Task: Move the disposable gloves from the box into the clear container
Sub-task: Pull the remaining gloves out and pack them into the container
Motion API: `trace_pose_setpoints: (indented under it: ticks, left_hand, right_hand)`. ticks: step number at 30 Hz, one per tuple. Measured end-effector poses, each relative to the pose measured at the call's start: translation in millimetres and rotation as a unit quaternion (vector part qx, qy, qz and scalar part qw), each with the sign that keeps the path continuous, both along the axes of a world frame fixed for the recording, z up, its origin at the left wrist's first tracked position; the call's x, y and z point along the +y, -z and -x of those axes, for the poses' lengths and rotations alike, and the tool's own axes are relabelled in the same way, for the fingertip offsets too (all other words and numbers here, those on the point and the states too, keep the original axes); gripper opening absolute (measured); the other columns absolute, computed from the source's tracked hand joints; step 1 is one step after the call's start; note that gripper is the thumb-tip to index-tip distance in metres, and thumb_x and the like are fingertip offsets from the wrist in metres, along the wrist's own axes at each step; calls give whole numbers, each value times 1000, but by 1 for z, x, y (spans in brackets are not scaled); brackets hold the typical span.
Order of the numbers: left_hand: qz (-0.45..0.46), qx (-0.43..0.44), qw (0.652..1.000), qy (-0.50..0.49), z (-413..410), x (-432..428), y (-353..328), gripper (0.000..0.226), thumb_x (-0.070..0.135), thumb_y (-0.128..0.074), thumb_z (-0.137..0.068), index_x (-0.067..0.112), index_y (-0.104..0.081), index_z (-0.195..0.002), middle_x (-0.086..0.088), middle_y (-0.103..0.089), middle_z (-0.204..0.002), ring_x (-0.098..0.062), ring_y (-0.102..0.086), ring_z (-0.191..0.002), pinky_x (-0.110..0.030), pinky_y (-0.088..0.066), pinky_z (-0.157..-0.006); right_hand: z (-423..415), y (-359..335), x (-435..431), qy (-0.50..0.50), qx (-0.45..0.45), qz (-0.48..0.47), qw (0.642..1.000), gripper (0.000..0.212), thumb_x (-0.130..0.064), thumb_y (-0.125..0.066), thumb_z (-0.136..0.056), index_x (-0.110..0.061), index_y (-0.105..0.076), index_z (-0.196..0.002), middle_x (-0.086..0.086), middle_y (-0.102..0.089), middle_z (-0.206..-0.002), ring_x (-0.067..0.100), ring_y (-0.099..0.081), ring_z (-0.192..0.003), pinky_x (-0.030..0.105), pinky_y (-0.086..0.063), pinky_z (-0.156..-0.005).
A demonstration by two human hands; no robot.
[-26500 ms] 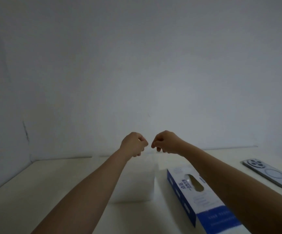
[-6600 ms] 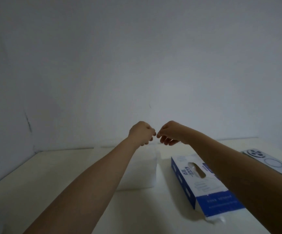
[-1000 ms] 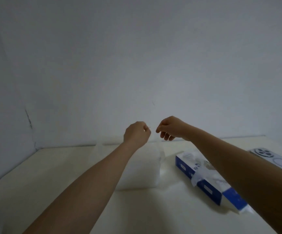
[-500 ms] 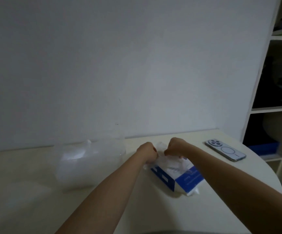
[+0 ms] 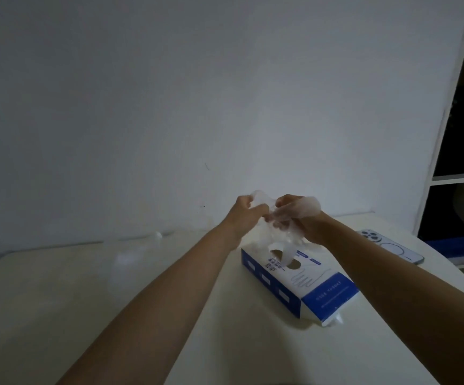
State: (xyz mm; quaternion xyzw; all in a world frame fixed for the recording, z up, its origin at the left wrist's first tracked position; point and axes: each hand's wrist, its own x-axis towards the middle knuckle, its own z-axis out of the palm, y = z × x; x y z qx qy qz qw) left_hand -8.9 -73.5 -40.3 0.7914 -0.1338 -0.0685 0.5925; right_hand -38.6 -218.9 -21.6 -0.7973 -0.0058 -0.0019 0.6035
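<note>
A blue-and-white glove box (image 5: 305, 282) lies on the white table (image 5: 58, 315), its oval top opening facing up. Above the box both my hands grip a crumpled bunch of clear disposable gloves (image 5: 283, 218). My left hand (image 5: 248, 212) pinches the bunch's left side. My right hand (image 5: 300, 218) holds the right side, partly wrapped in the film. A strip of glove (image 5: 287, 254) trails down into the opening. The clear container (image 5: 147, 262) stands to the left, blurred and faint.
A phone (image 5: 389, 245) lies face down at the table's right edge. A white shelf unit (image 5: 455, 176) with dark compartments stands on the right. A plain white wall rises behind the table.
Both hands have risen from the box top with a bunch of gloves, and the view has swung left, so the container sits nearer the middle.
</note>
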Motion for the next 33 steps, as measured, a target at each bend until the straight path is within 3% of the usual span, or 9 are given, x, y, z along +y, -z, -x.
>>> trace_pose_setpoints:
  ticks: [4,7,11,17,22,25,28,30,33]
  left_hand:
    - [81,38,996,12,-4,29,-16,18,24,-69,-83,10,-65,-94,-7,-63,-91,-19,-58,-84,-33,-48,-82]
    - [116,96,988,-25,-8,53,-20,35,35,-77,-78,8,-63,-96,-7,-59,-85,-20,-56,-81,-36,-52,-87]
    - [112,142,983,-7,-8,88,-21,67,57,-75,-71,10,-60,-116,-10,-67,-106,-25,-63,-97,-36,-51,-91]
    - [68,37,997,-20,-1,132,-24,20,29,-73,-81,12,-63,-76,1,-48,-56,-12,-41,-52,-25,-32,-60]
    - [59,20,994,-85,4,166,-22,10,16,-67,-88,9,-64,-82,0,-66,-66,-15,-58,-64,-28,-48,-71]
    - [80,31,984,-159,2,175,-15,15,8,-59,-90,7,-55,-75,-6,-58,-53,-17,-55,-46,-25,-50,-53]
    - [-62,-73,966,-239,-2,183,-4,26,9,-56,-87,13,-44,-64,-4,-42,-53,-19,-40,-45,-22,-29,-46]
    - [-152,-107,944,-272,-6,189,1,25,12,-54,-85,14,-42,-64,-4,-39,-58,-21,-37,-53,-26,-26,-50]
    - [-285,-112,908,-287,-11,196,7,18,17,-45,-91,9,-49,-76,-7,-47,-69,-24,-45,-60,-30,-31,-55]
  right_hand:
    - [7,5,15,-23,-9,-132,991,18,10,-49,-91,-1,-55,-80,9,-62,-67,13,-58,-51,20,-49,-50]
    - [0,3,31,-17,8,-153,988,18,3,-50,-94,-7,-59,-82,7,-62,-69,11,-62,-50,20,-51,-53]
    - [-8,0,58,-34,32,-146,988,19,6,-49,-93,-9,-58,-86,7,-60,-77,14,-61,-60,22,-52,-58]
    - [-31,13,86,-55,14,-117,991,29,-1,-49,-94,-9,-71,-78,11,-60,-76,17,-60,-57,28,-49,-61]
    - [-42,14,111,-101,41,-150,983,20,-5,-54,-92,-12,-71,-83,5,-59,-65,11,-56,-48,21,-47,-50]
    - [-46,10,127,-116,15,-46,992,17,1,-59,-88,-11,-70,-94,7,-62,-72,15,-59,-58,23,-51,-53]
    - [-52,12,137,-114,3,50,992,18,4,-63,-87,-13,-68,-89,10,-65,-83,18,-61,-65,34,-56,-67]
    - [-53,14,137,-108,-12,80,991,9,2,-63,-88,-2,-68,-94,18,-67,-93,18,-61,-66,26,-55,-63]
    - [-61,15,133,-38,-37,-11,999,11,2,-60,-91,-1,-65,-100,20,-64,-104,22,-64,-79,28,-56,-71]
